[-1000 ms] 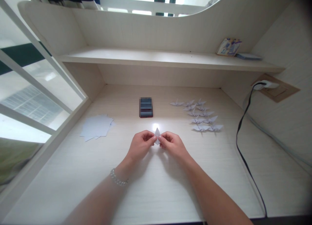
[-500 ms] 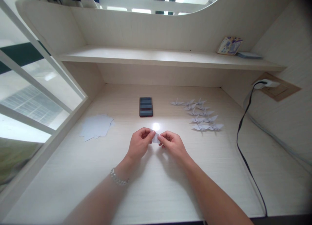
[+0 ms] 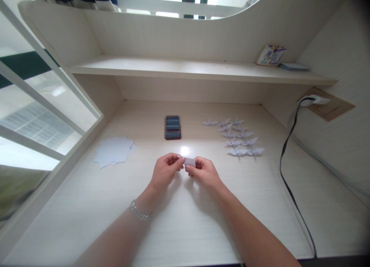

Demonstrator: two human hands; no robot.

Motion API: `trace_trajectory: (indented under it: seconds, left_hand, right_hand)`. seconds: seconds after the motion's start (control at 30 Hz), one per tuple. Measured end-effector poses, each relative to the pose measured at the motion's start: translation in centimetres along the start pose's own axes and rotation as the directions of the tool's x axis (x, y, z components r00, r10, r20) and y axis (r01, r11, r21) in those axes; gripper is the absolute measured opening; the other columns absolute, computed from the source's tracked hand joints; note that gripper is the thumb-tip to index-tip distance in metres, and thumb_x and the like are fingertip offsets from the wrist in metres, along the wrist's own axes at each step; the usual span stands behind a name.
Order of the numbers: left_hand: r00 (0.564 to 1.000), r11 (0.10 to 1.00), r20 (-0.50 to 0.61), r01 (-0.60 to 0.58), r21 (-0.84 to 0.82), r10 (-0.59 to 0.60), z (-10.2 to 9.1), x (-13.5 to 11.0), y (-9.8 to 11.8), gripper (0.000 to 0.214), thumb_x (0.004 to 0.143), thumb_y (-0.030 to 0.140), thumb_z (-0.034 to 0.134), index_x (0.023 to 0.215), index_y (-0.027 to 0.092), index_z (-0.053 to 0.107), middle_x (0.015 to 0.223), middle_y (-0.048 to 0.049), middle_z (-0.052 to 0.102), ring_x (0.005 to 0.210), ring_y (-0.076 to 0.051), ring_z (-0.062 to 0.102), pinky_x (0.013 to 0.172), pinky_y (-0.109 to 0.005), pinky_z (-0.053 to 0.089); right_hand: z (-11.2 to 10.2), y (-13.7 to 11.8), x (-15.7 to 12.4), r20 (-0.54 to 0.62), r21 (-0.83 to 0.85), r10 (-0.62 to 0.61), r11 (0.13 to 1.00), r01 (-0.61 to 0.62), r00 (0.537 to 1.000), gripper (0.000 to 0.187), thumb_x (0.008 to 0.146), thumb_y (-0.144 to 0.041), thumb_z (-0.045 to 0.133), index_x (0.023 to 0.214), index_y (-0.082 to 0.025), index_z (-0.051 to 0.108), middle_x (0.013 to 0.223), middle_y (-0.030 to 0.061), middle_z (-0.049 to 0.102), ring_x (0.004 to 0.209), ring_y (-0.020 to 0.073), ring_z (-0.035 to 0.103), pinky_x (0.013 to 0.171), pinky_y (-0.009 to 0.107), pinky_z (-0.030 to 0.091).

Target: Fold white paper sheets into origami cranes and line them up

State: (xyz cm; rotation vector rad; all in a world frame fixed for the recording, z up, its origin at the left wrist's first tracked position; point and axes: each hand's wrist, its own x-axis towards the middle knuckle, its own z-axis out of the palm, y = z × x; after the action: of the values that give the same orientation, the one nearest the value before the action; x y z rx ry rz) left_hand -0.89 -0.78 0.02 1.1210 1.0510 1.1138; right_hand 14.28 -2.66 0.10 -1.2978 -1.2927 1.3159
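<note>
Between my two hands is a small folded piece of white paper [image 3: 189, 161], held just above the desk. My left hand [image 3: 167, 170] pinches its left end between thumb and fingers; a chain bracelet [image 3: 141, 211] circles that wrist. At the other end, the thumb and fingers of my right hand [image 3: 204, 172] are closed on the paper's lower right part. Farther right stand several white paper cranes [image 3: 239, 143] in short rows. A loose pile of white paper sheets [image 3: 114, 150] lies to the left.
Behind my hands lies a dark, pixelated phone-like object [image 3: 172, 127]. A black cable [image 3: 285, 155] runs from the wall socket [image 3: 329, 104] down the desk's right side. Above the desk, a shelf [image 3: 173, 68] carries a small colourful box [image 3: 271, 56] and a flat item.
The folded paper has turned and now shows as a narrow strip tilted toward the right. My right thumb has shifted slightly down along it. My left hand stays nearly in place.
</note>
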Motion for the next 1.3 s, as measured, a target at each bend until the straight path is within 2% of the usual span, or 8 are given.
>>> trace_trajectory:
  seconds: [0.17, 0.33, 0.5, 0.73, 0.83, 0.93, 1.1, 1.3]
  left_hand:
    - [1.000, 1.000, -0.019, 0.001, 0.013, -0.001, 0.02, 0.00, -0.01, 0.023, 0.069, 0.035, 0.069, 0.073, 0.013, 0.064, 0.064, -0.0025, 0.062, 0.058, -0.012, 0.055, 0.057, -0.024, 0.043]
    - [1.000, 1.000, -0.028, 0.003, -0.004, -0.003, -0.01, 0.00, -0.06, 0.023, 0.071, 0.037, 0.067, 0.071, 0.014, 0.064, 0.063, -0.0020, 0.062, 0.058, -0.012, 0.055, 0.058, -0.024, 0.044]
    - [1.000, 0.999, -0.022, -0.004, 0.038, 0.005, -0.03, -0.03, 0.10, 0.023, 0.070, 0.036, 0.068, 0.071, 0.014, 0.065, 0.063, -0.0030, 0.062, 0.060, -0.013, 0.056, 0.057, -0.023, 0.044]
    - [1.000, 1.000, -0.002, 0.011, 0.016, -0.011, 0.06, -0.19, 0.32, 0.024, 0.074, 0.037, 0.065, 0.074, 0.013, 0.065, 0.064, -0.0033, 0.062, 0.061, -0.012, 0.056, 0.059, -0.024, 0.046]
    - [0.999, 1.000, 0.035, 0.012, -0.005, -0.012, 0.17, -0.33, 0.45, 0.022, 0.073, 0.035, 0.067, 0.079, 0.014, 0.065, 0.068, -0.0036, 0.064, 0.063, -0.013, 0.058, 0.060, -0.025, 0.047]
    - [0.997, 1.000, 0.083, -0.004, -0.008, 0.004, 0.29, -0.40, 0.55, 0.022, 0.071, 0.031, 0.069, 0.084, 0.013, 0.066, 0.074, -0.0053, 0.066, 0.064, -0.013, 0.058, 0.061, -0.025, 0.047]
    - [1.000, 1.000, 0.028, -0.010, 0.004, 0.010, 0.30, -0.25, 0.37, 0.024, 0.072, 0.031, 0.068, 0.088, 0.012, 0.065, 0.076, -0.0064, 0.066, 0.064, -0.013, 0.059, 0.061, -0.025, 0.049]
    - [0.999, 1.000, 0.043, -0.022, 0.004, 0.022, 0.30, -0.25, 0.11, 0.024, 0.073, 0.030, 0.068, 0.089, 0.012, 0.064, 0.079, -0.0077, 0.067, 0.067, -0.014, 0.060, 0.063, -0.027, 0.049]
  right_hand:
    - [-0.01, -0.06, -0.12, 0.087, 0.017, 0.004, 1.000, -0.005, 0.996, 0.028, 0.075, -0.043, 0.062, 0.068, -0.015, 0.060, 0.064, 0.0047, 0.063, 0.057, 0.0147, 0.056, 0.056, 0.027, 0.043]
    - [-0.13, -0.40, -0.36, 0.100, -0.034, -0.003, 0.999, 0.006, 0.995, 0.032, 0.076, -0.046, 0.061, 0.067, -0.015, 0.060, 0.062, 0.0041, 0.062, 0.056, 0.0140, 0.055, 0.053, 0.026, 0.042]
    - [-0.49, -0.20, -0.08, 0.014, 0.052, -0.028, 0.998, 0.028, 0.999, 0.030, 0.080, -0.045, 0.056, 0.076, -0.016, 0.062, 0.069, 0.0041, 0.063, 0.061, 0.0150, 0.059, 0.056, 0.026, 0.045]
    - [-0.53, 0.25, 0.07, -0.019, 0.112, -0.029, 0.993, 0.031, 0.999, 0.026, 0.078, -0.042, 0.059, 0.078, -0.016, 0.065, 0.070, 0.0036, 0.064, 0.061, 0.0149, 0.060, 0.054, 0.025, 0.045]
    - [-0.40, 0.31, 0.09, -0.067, 0.133, -0.038, 0.990, 0.046, 0.997, 0.026, 0.077, -0.042, 0.060, 0.076, -0.016, 0.065, 0.068, 0.0037, 0.063, 0.060, 0.0150, 0.060, 0.053, 0.026, 0.046]
    - [-0.30, 0.45, 0.22, -0.119, 0.149, -0.028, 0.988, 0.045, 0.993, 0.027, 0.076, -0.041, 0.062, 0.084, -0.016, 0.066, 0.071, 0.0045, 0.065, 0.060, 0.0151, 0.060, 0.052, 0.026, 0.046]
    - [-0.34, 0.43, 0.24, -0.260, -0.010, -0.146, 0.989, 0.148, 0.954, 0.025, 0.074, -0.034, 0.064, 0.091, -0.016, 0.069, 0.080, 0.0068, 0.068, 0.069, 0.0171, 0.062, 0.061, 0.029, 0.049]
    - [-0.21, 0.09, -0.12, -0.303, -0.155, -0.252, 0.965, 0.213, 0.919, 0.019, 0.075, -0.029, 0.064, 0.088, -0.019, 0.071, 0.089, 0.0064, 0.068, 0.079, 0.0183, 0.063, 0.066, 0.029, 0.051]
